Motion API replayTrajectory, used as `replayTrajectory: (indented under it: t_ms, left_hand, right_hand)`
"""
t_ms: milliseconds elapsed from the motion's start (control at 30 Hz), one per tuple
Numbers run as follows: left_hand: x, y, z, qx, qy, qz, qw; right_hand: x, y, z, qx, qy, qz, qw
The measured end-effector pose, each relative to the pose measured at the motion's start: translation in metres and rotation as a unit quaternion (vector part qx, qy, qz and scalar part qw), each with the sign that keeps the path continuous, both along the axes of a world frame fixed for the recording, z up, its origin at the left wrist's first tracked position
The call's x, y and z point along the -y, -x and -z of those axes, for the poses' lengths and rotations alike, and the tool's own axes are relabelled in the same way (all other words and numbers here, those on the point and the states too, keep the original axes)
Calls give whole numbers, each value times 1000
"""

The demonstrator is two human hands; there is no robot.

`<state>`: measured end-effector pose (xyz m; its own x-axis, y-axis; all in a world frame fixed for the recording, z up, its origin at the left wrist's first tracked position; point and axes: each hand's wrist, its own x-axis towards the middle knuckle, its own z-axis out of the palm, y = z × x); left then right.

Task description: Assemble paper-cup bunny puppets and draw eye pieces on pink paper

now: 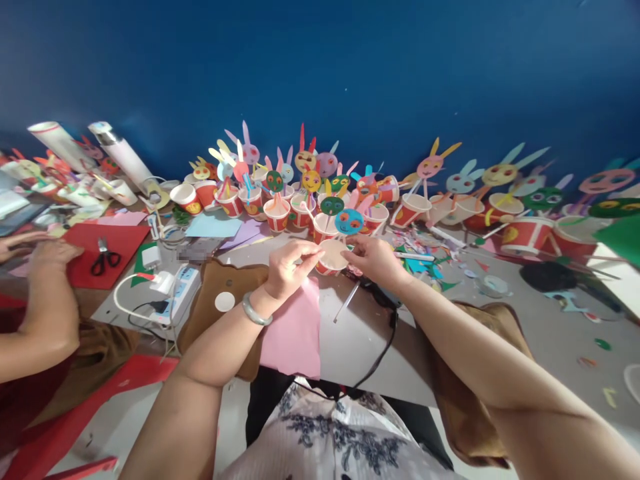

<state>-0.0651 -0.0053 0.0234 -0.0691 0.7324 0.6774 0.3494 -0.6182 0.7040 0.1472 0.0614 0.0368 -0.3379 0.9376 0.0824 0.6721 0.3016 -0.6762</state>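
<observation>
A red and white paper cup (pixel 331 267) stands between my two hands near the middle of the table. My left hand (pixel 291 268) is at its left rim, thumb and fingers pinched together; what they hold is too small to make out. At the right rim is my right hand (pixel 375 259), its fingers bent against the cup's edge. Just behind, a blue paper rabbit face (pixel 349 221) with pink ears rises beside a green face (pixel 332 205). Pink paper (pixel 293 333) lies below my left hand.
Behind stand several cups with paper rabbits. A power strip (pixel 180 293), cables and black scissors (pixel 105 257) on red paper lie left, near another person's hands (pixel 55 253). A black-corded tool (pixel 383 293) is beneath my right hand. Paper scraps lie right.
</observation>
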Motion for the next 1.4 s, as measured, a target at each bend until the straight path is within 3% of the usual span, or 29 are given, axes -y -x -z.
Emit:
replayTrajectory:
  t_ms: [233,367,467,533,600,700,933,1167,1400]
  left_hand:
    - [0,-2,4,-61,-36,39,997]
    - [2,0,2,-99,-84,68,989]
    - [8,3,-1,-161,-97,76,979]
    - [13,4,-3,-218,-92,78,968]
    - [18,4,-4,-267,-92,84,956]
    - [21,-1,-2,-314,-134,87,936]
    - [22,-11,1,-353,-286,54,889]
    - [16,-16,3,-235,-249,66,937]
    - [16,-14,4,-264,-245,91,929]
  right_hand:
    - [-6,3,-13,26,-20,-15,999]
    - [9,-22,-19,80,-79,8,994]
    - [30,-44,-17,123,-81,18,989]
    - [48,-50,-15,76,-37,4,996]
    - [65,-49,-15,-29,53,-17,998]
    - [84,-35,-20,-165,178,-45,969]
    - [91,-17,-15,-306,263,-32,914]
    - [91,-19,-4,-336,294,1,895]
    - [90,-18,-2,-362,345,15,866]
